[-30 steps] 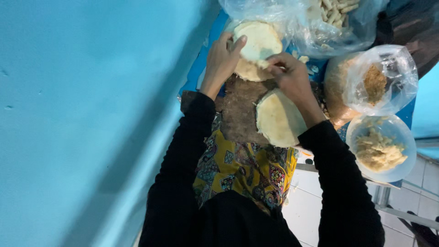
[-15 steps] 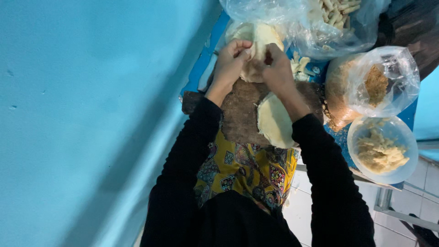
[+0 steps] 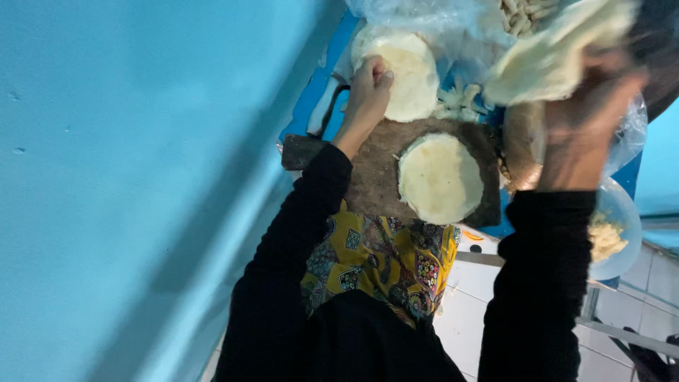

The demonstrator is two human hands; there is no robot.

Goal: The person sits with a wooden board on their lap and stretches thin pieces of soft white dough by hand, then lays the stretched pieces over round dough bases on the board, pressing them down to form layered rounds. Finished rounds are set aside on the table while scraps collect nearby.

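My left hand [image 3: 369, 83] rests with curled fingers on the edge of a stack of round pale dough sheets [image 3: 414, 78] at the far side of the table. Raised at the upper right and blurred, my right hand [image 3: 585, 131] holds one thin floppy dough sheet [image 3: 555, 55] in the air. A single round sheet [image 3: 440, 178] lies flat on a dark wooden board [image 3: 375, 177] in front of me, between my arms.
Small rolled pieces [image 3: 460, 102] lie beside the stack, with more in a clear plastic bag [image 3: 523, 13]. A bowl of pale filling [image 3: 610, 237] stands at the right on the blue table [image 3: 311, 99]. A blue wall [image 3: 127, 177] fills the left; tiled floor [image 3: 470, 311] shows below.
Both hands were together on the stack peeling a sheet. My right hand has since lifted that sheet up and to the right, while my left hand stays on the stack.
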